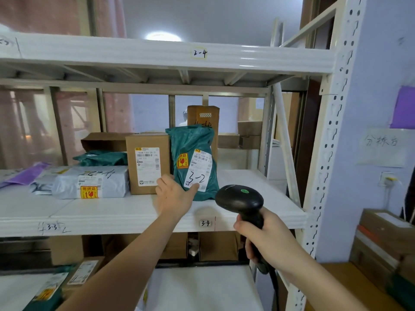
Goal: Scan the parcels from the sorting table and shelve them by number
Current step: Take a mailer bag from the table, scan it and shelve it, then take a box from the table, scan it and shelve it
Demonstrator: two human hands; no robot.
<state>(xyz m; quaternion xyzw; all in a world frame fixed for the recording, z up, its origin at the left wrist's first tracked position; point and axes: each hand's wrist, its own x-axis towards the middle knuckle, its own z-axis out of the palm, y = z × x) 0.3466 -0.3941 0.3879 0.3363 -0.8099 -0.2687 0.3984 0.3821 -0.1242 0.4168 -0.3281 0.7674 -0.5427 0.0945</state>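
the right hand [267, 239], nearest the camera at about 5 o'clock, is wrapped around the handle of a black scanner [241, 202] whose head points toward the shelf [247, 194]. the left hand [174, 194] reaches in from 7 o'clock with fingers straight and relaxed, fingertips touching the lower label of a green parcel [193, 162] marked "3-2". this soft bag stands upright on the shelf, tagged "3-4" on its front edge, and leans beside a brown box [147, 162] at its 9 o'clock. a taller box [203, 117] stands behind it at 12 o'clock, and a grey parcel [92, 182] lies flat further toward 9 o'clock.

the green parcel looks like a thin plastic mailer: probably light, floppy and a little slick, and its yellow fragile sticker suggests gentle handling. taking it by the sides around the middle, rather than the loose crumpled top, would likely keep it from sagging or slipping.
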